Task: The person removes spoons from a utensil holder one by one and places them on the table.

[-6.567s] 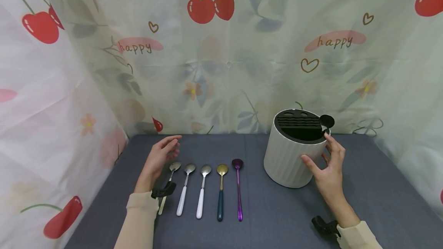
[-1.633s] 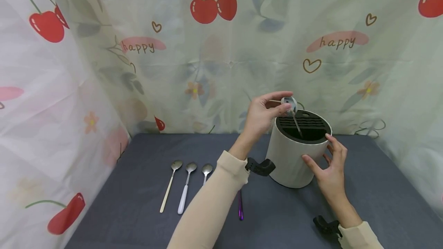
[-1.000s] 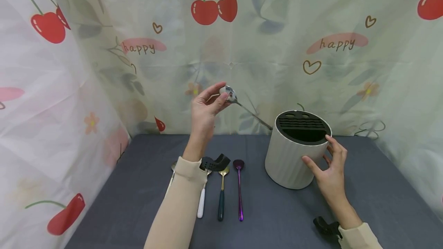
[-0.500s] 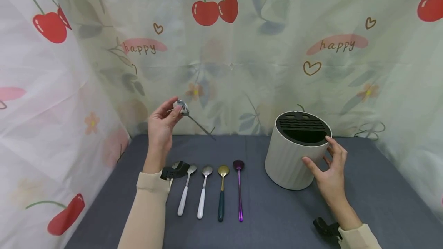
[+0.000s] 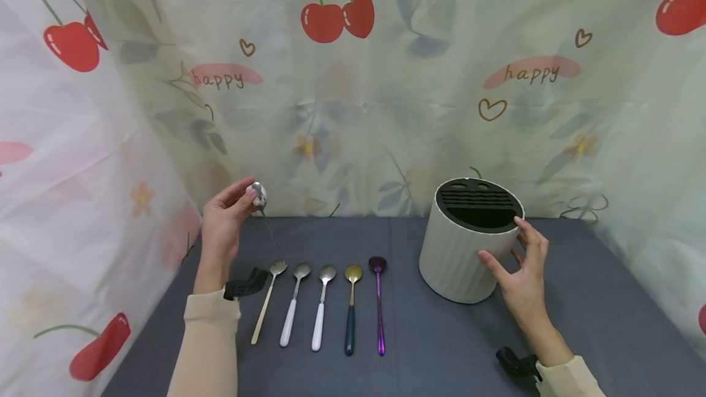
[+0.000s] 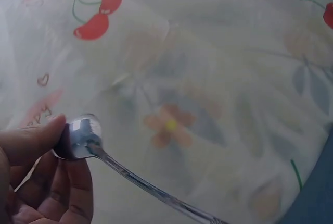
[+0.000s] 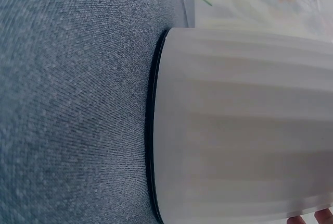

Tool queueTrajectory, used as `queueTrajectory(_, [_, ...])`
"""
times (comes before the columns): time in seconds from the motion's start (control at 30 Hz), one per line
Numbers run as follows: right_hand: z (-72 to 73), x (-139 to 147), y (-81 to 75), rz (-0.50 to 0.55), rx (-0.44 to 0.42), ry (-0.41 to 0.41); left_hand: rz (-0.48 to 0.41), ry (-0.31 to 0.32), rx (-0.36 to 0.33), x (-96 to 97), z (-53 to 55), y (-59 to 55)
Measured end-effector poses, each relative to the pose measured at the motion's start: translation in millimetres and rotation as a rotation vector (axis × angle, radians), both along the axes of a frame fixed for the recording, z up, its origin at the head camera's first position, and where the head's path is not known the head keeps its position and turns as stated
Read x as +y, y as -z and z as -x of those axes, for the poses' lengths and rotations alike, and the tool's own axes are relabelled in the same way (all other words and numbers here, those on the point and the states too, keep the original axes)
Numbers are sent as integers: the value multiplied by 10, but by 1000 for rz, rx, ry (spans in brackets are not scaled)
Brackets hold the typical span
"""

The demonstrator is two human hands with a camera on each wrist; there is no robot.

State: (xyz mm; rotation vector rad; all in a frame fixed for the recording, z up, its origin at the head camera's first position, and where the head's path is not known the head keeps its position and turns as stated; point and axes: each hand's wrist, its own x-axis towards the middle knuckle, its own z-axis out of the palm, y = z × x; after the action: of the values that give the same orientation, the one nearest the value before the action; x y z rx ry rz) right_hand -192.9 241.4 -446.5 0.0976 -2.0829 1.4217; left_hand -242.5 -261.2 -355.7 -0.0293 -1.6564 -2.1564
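Observation:
My left hand [image 5: 223, 225] pinches a silver spoon [image 5: 257, 195] by its bowl, at the left above the far end of the spoon row. Its thin handle slants downward; in the left wrist view the spoon's handle [image 6: 156, 193] runs to the lower right. With thumb in front and fingers at the right rim, my right hand [image 5: 524, 280] grips a white ribbed utensil holder [image 5: 458, 262] with a black slotted top. The right wrist view shows the holder's wall [image 7: 244, 120] close up, with only fingertips [image 7: 323, 216] at the lower corner. The holder's inside is too dark to see.
On the grey-blue cloth [image 5: 430, 348] lie a cream-handled spoon [image 5: 263, 311], two white-handled spoons [image 5: 288, 323], a gold spoon with dark green handle [image 5: 350, 329] and a purple spoon [image 5: 380, 308], side by side. A patterned curtain [image 5: 364, 127] stands behind and at both sides.
The silver spoon stood in the holder at first. My left hand took it by the bowl, drew it out and carried it left. My right hand stays on the holder.

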Motion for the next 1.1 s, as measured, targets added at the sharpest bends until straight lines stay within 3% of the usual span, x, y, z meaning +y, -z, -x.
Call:
queueTrajectory(0.27, [-8, -4, 8, -4, -3, 4, 200, 96, -136, -269, 10, 175])
queueTrajectory(0.43, [10, 1, 20, 0, 4, -2, 393, 126, -274, -403, -12, 274])
queueTrajectory(0.63, [2, -6, -12, 0, 21, -22, 636, 203, -419, -562, -14, 490])
queueTrajectory(0.83, [1, 3, -15, -2, 23, -24, 675, 258, -453, -642, 22, 704])
queueTrajectory(1.1, [20, 24, 16, -4, 12, -13, 671, 255, -499, -661, 97, 932])
